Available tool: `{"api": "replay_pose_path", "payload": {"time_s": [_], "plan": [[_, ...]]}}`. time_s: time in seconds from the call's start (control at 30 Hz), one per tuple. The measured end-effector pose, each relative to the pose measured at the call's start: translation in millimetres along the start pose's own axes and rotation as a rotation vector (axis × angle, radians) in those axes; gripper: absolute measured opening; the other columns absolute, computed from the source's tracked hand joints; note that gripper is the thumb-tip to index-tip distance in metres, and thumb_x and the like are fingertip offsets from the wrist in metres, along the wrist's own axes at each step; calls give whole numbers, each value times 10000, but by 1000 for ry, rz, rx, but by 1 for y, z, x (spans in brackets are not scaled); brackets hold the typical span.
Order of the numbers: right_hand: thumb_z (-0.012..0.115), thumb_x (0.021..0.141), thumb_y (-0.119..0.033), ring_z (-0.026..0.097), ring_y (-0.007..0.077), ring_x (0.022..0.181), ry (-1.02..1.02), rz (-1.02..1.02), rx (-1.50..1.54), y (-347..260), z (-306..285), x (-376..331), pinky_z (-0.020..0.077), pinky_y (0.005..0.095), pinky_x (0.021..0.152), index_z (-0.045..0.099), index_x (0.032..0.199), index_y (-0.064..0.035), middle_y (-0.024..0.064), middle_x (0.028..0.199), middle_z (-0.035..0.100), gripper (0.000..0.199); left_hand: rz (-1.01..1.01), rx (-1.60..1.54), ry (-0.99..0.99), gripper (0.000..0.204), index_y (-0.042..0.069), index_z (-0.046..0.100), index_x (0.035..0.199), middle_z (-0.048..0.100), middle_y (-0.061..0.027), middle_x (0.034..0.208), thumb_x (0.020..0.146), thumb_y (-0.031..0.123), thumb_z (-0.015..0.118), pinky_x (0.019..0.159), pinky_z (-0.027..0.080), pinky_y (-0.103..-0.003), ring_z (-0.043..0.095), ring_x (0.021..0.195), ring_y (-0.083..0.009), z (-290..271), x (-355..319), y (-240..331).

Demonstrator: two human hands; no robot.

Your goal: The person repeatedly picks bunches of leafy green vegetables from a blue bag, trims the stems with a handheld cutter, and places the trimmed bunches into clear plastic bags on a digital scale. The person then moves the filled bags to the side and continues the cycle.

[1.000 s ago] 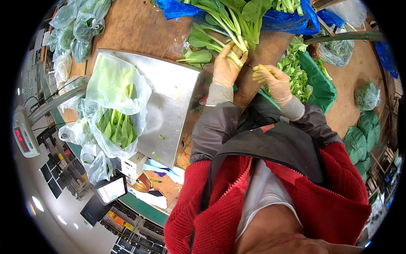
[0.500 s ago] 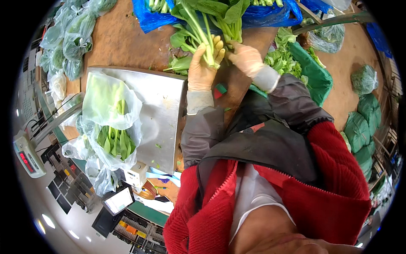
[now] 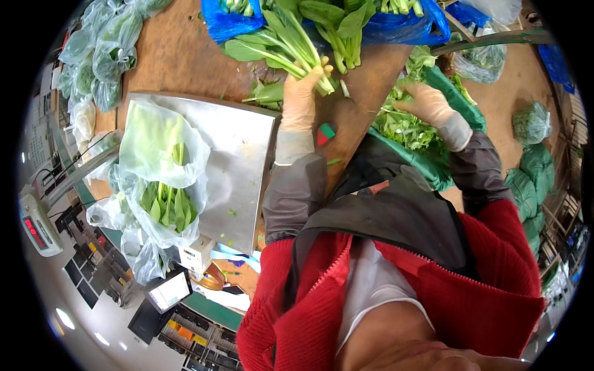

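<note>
My gloved left hand (image 3: pixel 301 102) is closed round the pale stalks of a bunch of leafy greens (image 3: pixel 291 46), its leaves pointing away from me over the wooden table. My gloved right hand (image 3: pixel 428 106) hangs over a bin lined with green plastic (image 3: pixel 473 114), which holds loose leaves (image 3: pixel 411 131). Its fingers look slightly apart, and I see nothing between them. Another bunch of greens (image 3: pixel 349 37) lies just beyond my left hand, against a blue plastic bag (image 3: pixel 396 31). A short pale stalk piece (image 3: pixel 344 88) rests on the table beside my left hand.
Left of my left arm sits a steel scale plate (image 3: pixel 241 148) carrying bagged greens (image 3: pixel 167 167); its display (image 3: pixel 38 226) stands farther left. A small red and green object (image 3: pixel 325 133) lies on the wood (image 3: pixel 179 55). Bagged vegetables (image 3: pixel 108 55) line the far left, and green bundles (image 3: pixel 526 179) the right.
My right hand has left the greens and moved right, over the lined bin. The bunch in my left hand has tilted leftward. A short stalk piece now shows on the table.
</note>
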State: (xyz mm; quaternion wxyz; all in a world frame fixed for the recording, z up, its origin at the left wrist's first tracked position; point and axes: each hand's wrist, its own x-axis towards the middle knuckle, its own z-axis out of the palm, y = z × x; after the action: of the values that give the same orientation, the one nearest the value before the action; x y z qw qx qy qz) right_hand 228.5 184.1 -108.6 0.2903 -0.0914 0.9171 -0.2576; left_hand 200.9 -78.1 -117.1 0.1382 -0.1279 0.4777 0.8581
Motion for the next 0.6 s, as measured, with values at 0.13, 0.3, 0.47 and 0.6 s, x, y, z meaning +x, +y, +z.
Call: {"api": "replay_pose_path", "payload": {"time_s": [0.13, 0.3, 0.47, 0.6], "plan": [[651, 795, -356, 482, 290, 1191, 411, -16, 721, -20, 33, 72, 395, 343, 964, 383, 1346, -46, 210, 1288, 488, 687, 194, 162, 209, 361, -11, 514, 1145, 606, -90, 1037, 794, -59, 582, 757, 484, -267, 589, 873, -156, 8, 27, -39], [593, 838, -260, 461, 392, 1098, 644, -60, 538, -69, 41, 77, 387, 392, 939, 393, 1312, 14, 237, 1181, 487, 583, 65, -31, -36, 442, 36, 469, 1194, 571, -72, 1077, 773, 15, 603, 816, 471, -303, 569, 951, -185, 20, 26, -32], [618, 804, -159, 465, 369, 1019, 839, -267, 194, -94, 32, 41, 397, 424, 890, 457, 1274, -11, 180, 1085, 496, 518, -83, -351, -143, 528, 42, 414, 1282, 537, -80, 1186, 843, 216, 647, 932, 447, -358, 528, 1072, -188, 24, 3, -27], [653, 743, -139, 477, 335, 1029, 826, -367, 52, -116, 25, 6, 397, 416, 888, 489, 1245, -35, 149, 1082, 501, 538, -125, -566, -190, 564, 37, 394, 1308, 498, -99, 1249, 843, 227, 651, 1000, 415, -363, 482, 1158, -220, 23, -11, -35]]}}
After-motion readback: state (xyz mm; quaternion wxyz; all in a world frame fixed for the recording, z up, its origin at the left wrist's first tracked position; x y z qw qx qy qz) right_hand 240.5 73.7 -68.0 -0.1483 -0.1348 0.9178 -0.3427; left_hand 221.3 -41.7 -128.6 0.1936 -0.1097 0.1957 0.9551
